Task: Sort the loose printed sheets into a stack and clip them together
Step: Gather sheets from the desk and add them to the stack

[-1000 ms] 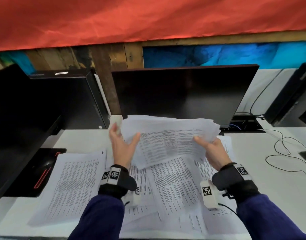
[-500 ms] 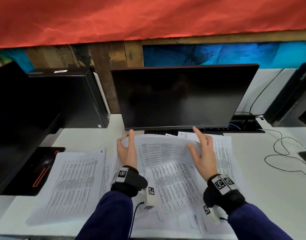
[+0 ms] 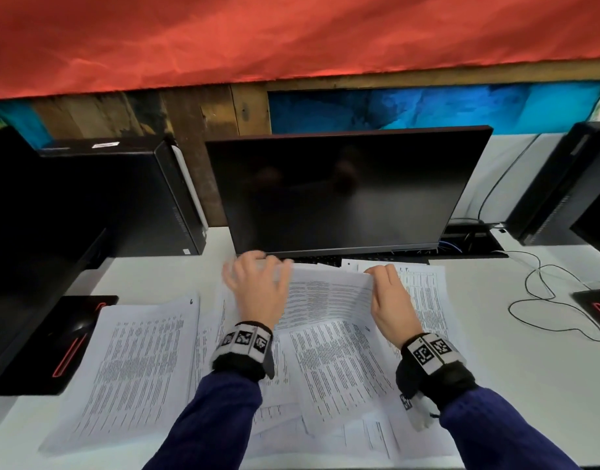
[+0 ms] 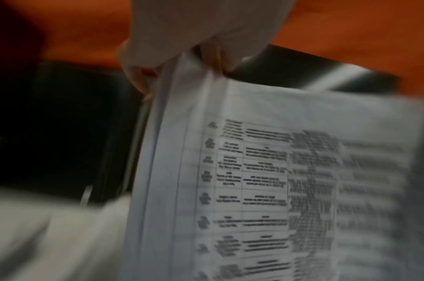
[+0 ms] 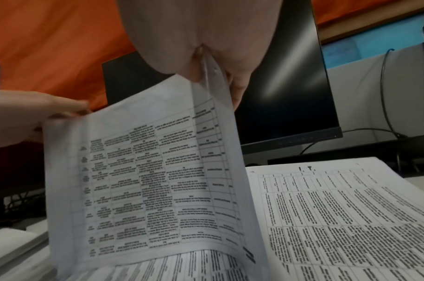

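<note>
A sheaf of printed sheets [image 3: 325, 296] stands tilted on its lower edge on the pile in front of the monitor. My left hand [image 3: 257, 266] grips its far left corner, fingers curled over the top edge; the left wrist view shows the fingers [image 4: 141, 81] round the blurred sheaf [image 4: 254, 180]. My right hand [image 3: 380, 274] pinches the far right corner, which the right wrist view shows as the sheaf [image 5: 145, 171] held between thumb and fingers [image 5: 237, 89]. More loose sheets [image 3: 339, 368] lie spread flat underneath, one [image 3: 132, 368] at the left. No clip is in view.
A dark monitor [image 3: 342, 191] stands right behind the sheaf. A black computer case [image 3: 122, 198] is at the back left, and another [image 3: 563, 184] at the back right. A thin cable [image 3: 546, 300] loops over the white desk [image 3: 512, 368] at the right. A black monitor base [image 3: 54, 344] sits at the left.
The sheaf, held up in front of the monitor a second ago, has come down onto the pile. Both hands have shifted to its far corners.
</note>
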{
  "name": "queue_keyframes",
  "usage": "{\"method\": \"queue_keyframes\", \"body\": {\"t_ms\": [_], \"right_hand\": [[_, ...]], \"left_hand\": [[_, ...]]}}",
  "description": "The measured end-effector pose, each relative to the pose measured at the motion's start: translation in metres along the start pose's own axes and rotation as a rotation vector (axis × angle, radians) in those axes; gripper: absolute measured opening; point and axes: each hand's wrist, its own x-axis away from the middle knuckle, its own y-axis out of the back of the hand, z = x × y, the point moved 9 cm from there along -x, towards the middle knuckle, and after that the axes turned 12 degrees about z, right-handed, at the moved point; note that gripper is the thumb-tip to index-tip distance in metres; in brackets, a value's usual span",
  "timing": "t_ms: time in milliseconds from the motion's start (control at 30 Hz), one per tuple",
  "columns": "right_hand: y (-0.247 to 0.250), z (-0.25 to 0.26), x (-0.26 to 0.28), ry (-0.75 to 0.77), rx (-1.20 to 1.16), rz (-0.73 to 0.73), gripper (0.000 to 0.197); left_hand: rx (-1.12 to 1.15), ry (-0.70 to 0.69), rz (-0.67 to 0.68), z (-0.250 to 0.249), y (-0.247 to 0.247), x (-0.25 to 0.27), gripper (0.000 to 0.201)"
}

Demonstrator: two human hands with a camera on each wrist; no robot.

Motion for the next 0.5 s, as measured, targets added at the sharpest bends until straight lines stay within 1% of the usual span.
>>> {"method": "queue_keyframes", "body": {"t_ms": [33,100,133,167,200,267,333,367,400,433,467,500], "right_hand": [[0.0,0.0,0.0,-0.002,-0.014,0.008,0.011],[0.0,0.0,-0.001,0.007,-0.045,0.005,0.009],[0.001,0.0,-0.001,0.012,-0.069,-0.003,0.009],[0.001,-0.002,-0.001,0.008,-0.103,-0.019,0.011],[0.002,-0.006,0.0,-0.01,-0.148,-0.05,0.016],[0.005,-0.028,0.007,-0.116,-0.304,-0.162,0.038],[0.003,-0.061,0.019,-0.301,-0.493,-0.264,0.067],[-0.002,-0.074,0.023,-0.391,-0.609,-0.271,0.077],[-0.009,-0.082,0.025,-0.453,-0.76,-0.239,0.084],[-0.017,-0.081,0.024,-0.477,-0.917,-0.174,0.086],[-0.022,-0.074,0.02,-0.467,-1.039,-0.096,0.084],[-0.022,-0.063,0.014,-0.437,-1.114,-0.016,0.077]], "left_hand": [[-0.108,-0.129,0.049,-0.025,-0.003,0.001,0.041],[-0.251,-0.362,0.222,-0.069,-0.026,0.005,0.036],[-0.282,-0.428,0.306,-0.084,-0.037,0.009,0.03],[-0.3,-0.448,0.354,-0.094,-0.044,0.011,0.028],[-0.312,-0.445,0.359,-0.101,-0.045,0.01,0.031],[-0.289,-0.426,0.31,-0.104,-0.032,0.007,0.036],[-0.17,-0.386,0.237,-0.092,-0.008,0.001,0.028],[-0.054,-0.348,0.218,-0.081,0.005,-0.005,0.02],[0.106,-0.296,0.222,-0.066,0.016,-0.01,0.014],[0.291,-0.237,0.246,-0.052,0.025,-0.015,0.011],[0.486,-0.196,0.276,-0.04,0.031,-0.016,0.014],[0.655,-0.157,0.306,-0.029,0.031,-0.016,0.019]]}}
